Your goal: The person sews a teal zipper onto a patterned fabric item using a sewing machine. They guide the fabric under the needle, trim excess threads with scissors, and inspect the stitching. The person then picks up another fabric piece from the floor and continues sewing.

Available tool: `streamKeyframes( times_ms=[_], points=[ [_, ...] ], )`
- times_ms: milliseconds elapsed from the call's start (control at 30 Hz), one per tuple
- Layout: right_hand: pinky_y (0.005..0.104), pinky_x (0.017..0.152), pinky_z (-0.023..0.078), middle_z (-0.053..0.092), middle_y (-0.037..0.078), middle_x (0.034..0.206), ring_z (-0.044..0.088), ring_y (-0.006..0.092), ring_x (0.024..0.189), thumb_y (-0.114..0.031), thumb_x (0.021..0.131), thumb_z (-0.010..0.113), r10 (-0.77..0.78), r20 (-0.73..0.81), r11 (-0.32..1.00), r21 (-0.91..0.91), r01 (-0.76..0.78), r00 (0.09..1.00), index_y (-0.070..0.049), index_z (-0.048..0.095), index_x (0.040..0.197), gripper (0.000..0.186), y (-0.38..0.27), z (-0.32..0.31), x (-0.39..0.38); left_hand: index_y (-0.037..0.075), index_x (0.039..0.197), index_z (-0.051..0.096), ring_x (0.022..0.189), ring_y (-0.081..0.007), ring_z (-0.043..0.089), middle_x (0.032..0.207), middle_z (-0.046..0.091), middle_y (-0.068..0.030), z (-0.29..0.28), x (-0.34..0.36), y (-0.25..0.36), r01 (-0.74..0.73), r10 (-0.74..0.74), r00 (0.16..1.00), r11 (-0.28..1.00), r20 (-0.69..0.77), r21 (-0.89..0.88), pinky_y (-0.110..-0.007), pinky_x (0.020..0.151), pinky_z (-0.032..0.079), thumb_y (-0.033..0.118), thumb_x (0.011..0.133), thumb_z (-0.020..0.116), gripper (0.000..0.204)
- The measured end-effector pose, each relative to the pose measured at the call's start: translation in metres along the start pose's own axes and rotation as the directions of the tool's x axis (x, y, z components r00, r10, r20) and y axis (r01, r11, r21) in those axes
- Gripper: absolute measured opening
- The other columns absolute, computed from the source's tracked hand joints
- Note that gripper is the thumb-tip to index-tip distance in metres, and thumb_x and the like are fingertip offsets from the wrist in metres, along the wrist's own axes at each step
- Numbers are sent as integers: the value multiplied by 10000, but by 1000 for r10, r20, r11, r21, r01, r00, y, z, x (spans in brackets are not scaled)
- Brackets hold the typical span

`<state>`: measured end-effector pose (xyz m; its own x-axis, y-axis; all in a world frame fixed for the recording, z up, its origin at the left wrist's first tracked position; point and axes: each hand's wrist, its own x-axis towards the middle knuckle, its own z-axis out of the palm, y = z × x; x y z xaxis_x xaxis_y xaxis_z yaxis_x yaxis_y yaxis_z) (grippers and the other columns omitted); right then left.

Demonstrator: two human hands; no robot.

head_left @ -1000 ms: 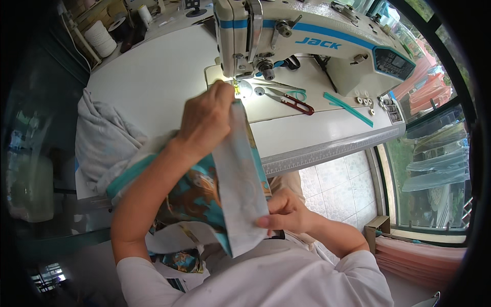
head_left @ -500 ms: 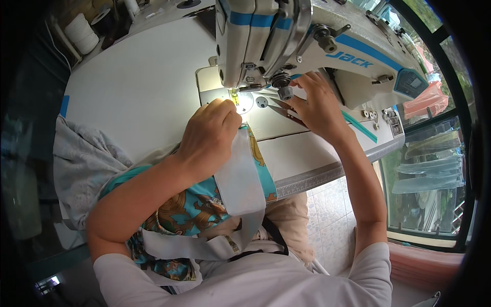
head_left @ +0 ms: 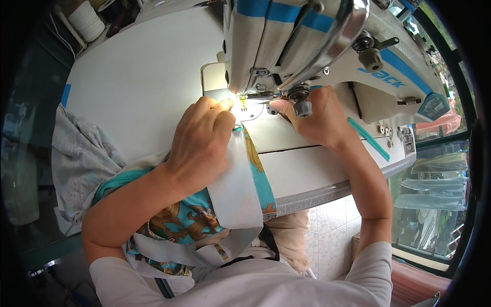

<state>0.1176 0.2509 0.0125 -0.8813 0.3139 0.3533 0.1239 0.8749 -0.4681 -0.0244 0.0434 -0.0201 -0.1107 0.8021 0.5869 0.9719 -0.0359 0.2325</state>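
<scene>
The white and blue sewing machine (head_left: 250,51) stands over the table, its lamp lighting the presser foot (head_left: 243,104). Close to the foot, my left hand (head_left: 202,138) has its fingers pinched together; what they hold is hidden. Beside and below it hangs a pale fabric strip (head_left: 236,179), lying over teal and gold patterned cloth (head_left: 261,179). A thin dark thread (head_left: 260,115) curves by the strip's upper end. My right hand (head_left: 322,120) is closed under the machine arm, thumb toward the foot. A dark sliver shows by the thumb, but whatever is gripped is mostly covered.
Teal strips (head_left: 368,138) and several bobbins (head_left: 391,130) lie at the right of the table. A ruler tape (head_left: 317,196) follows the front edge. Greyish cloth (head_left: 84,153) drapes over the left side. A white thread cone (head_left: 86,21) stands at the back left.
My right hand has moved down and left, closing over the spot where the scissors lay in sight. My left hand has shifted slightly left. The machine appears nearer in view.
</scene>
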Motion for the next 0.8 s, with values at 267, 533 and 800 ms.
streamKeyframes(
  times_ms=[267,533,800],
  points=[
    [484,569,454,555,191,589,577,416,641,-46,660,693,-18,-110,1000,-10,17,994,-25,541,562,182,8,18,-2,10,902,559,883,-333,576,895,618,-152,1,2,-3,-34,33,999,998,-36,-51,-417,792,486,-53,830,663,142],
    [468,555,466,572,161,579,589,396,606,-27,613,693,-111,-110,974,-212,86,988,-42,570,570,131,14,23,-5,4,894,560,887,-334,568,887,583,-155,0,5,-4,-45,44,999,998,-18,-54,-426,797,482,-52,849,663,126],
    [429,528,476,643,125,674,638,315,616,-40,749,720,-208,-224,820,-570,45,952,-65,697,720,44,21,-6,-4,-4,917,603,960,-349,543,942,552,-142,11,21,-28,106,-95,994,969,60,-224,-460,867,458,-4,884,667,72]
  ],
)
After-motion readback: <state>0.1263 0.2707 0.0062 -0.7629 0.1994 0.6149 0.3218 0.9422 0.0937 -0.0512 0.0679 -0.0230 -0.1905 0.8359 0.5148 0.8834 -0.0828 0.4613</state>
